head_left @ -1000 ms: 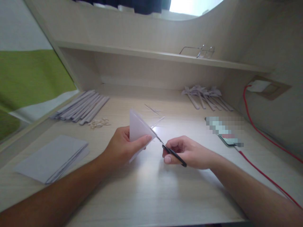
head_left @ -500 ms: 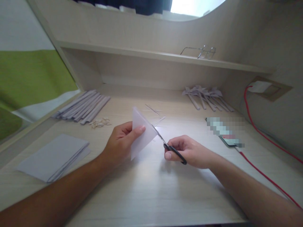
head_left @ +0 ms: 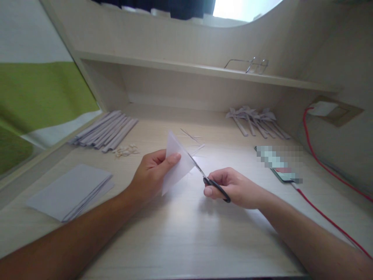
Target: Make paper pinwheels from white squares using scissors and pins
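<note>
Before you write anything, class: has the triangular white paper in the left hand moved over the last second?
Yes: the triangular white paper has shifted slightly rightward, away from the bundle of white paper tubes.

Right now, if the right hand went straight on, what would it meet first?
Probably the folded paper in the left hand: the scissors point at its edge, though depth is unclear.

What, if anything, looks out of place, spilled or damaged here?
Nothing looks spilled or damaged. The dark-edged rectangular phone on the right looks oddly blocky, as if pixelated. Thin white paper strips lie scattered at angles beyond the white triangular paper, less tidy than the white rolled-paper tubes.
</note>
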`<control>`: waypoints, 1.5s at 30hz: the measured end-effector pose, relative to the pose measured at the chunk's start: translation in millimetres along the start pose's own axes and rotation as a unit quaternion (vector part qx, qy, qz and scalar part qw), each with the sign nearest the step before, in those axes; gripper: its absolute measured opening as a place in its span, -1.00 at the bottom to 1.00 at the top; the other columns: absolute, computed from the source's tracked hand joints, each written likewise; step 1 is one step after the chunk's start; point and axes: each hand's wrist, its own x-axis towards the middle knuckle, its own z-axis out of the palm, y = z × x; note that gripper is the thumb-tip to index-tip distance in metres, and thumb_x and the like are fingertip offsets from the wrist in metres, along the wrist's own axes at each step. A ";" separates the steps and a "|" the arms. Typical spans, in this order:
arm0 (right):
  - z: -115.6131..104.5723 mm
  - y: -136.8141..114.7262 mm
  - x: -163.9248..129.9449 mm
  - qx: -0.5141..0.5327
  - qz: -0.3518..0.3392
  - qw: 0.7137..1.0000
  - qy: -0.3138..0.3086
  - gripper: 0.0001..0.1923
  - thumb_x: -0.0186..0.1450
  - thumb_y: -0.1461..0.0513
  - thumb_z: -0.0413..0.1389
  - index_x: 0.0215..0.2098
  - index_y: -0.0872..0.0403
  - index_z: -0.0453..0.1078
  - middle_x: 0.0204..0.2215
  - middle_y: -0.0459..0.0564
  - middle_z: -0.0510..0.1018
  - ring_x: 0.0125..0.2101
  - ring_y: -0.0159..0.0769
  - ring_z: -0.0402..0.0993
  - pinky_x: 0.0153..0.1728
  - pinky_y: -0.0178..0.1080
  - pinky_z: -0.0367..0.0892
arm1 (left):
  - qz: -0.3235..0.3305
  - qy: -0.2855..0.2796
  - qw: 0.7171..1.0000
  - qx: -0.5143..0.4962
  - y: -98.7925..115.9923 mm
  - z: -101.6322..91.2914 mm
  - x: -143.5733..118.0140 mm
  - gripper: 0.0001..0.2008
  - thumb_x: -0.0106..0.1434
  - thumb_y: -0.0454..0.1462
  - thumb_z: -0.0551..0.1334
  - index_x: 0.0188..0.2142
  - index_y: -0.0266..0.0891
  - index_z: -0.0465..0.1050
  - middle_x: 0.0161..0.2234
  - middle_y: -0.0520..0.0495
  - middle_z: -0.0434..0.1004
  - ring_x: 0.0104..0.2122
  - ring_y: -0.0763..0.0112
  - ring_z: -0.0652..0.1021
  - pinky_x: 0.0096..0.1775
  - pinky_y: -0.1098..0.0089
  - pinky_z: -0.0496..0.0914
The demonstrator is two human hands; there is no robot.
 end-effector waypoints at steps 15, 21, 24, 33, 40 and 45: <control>-2.5 8.4 1.4 -0.045 -0.023 0.998 0.031 -0.50 0.22 -0.10 0.33 -0.53 0.10 0.32 -0.62 -0.23 0.20 -0.58 -0.48 0.05 -0.57 -0.32 -0.06 | -0.011 0.014 1.000 0.009 3.7 0.3 0.3 -0.65 0.21 0.00 0.35 -0.42 -0.25 0.48 -0.55 0.00 0.48 -0.61 0.43 0.43 -0.59 0.47 0.22; -2.1 12.4 0.8 -0.031 -0.025 0.998 0.041 -0.50 0.22 -0.07 0.35 -0.55 0.10 0.31 -0.63 -0.23 0.22 -0.58 -0.48 0.04 -0.57 -0.31 -0.05 | -0.008 0.013 1.000 -0.006 2.2 0.2 1.5 -0.64 0.19 0.01 0.37 -0.43 -0.26 0.47 -0.57 0.02 0.46 -0.62 0.45 0.41 -0.59 0.47 0.21; -1.6 12.7 1.2 -0.020 -0.026 0.999 0.039 -0.51 0.22 -0.06 0.35 -0.55 0.10 0.32 -0.63 -0.22 0.25 -0.59 -0.48 0.05 -0.57 -0.31 -0.04 | -0.007 0.006 0.999 -0.031 1.0 -0.3 2.6 -0.67 0.19 -0.03 0.37 -0.41 -0.27 0.49 -0.54 0.00 0.49 -0.59 0.42 0.45 -0.55 0.45 0.26; 3.7 8.3 2.7 -0.028 -0.019 0.999 0.022 -0.48 0.21 -0.13 0.33 -0.51 0.10 0.32 -0.59 -0.21 0.20 -0.56 -0.46 0.03 -0.56 -0.30 -0.06 | -0.028 -0.020 0.998 -0.051 -0.9 2.5 -0.2 -0.63 0.15 0.00 0.41 -0.42 -0.30 0.52 -0.55 -0.01 0.49 -0.59 0.40 0.46 -0.54 0.43 0.26; 4.3 13.0 4.2 0.014 -0.026 0.999 0.013 -0.49 0.19 -0.12 0.35 -0.48 0.09 0.33 -0.58 -0.21 0.21 -0.56 -0.46 0.05 -0.54 -0.29 -0.06 | -0.030 -0.043 0.998 -0.043 -2.4 3.8 0.9 -0.60 0.14 0.02 0.41 -0.44 -0.30 0.51 -0.55 0.00 0.46 -0.59 0.44 0.42 -0.56 0.47 0.24; 3.9 13.4 4.3 0.027 -0.035 0.999 0.005 -0.51 0.20 -0.09 0.36 -0.48 0.10 0.33 -0.58 -0.22 0.21 -0.55 -0.46 0.03 -0.54 -0.30 -0.08 | -0.018 -0.047 0.998 -0.032 -5.1 3.1 0.8 -0.61 0.17 0.02 0.40 -0.43 -0.30 0.52 -0.55 0.02 0.44 -0.60 0.48 0.39 -0.57 0.49 0.20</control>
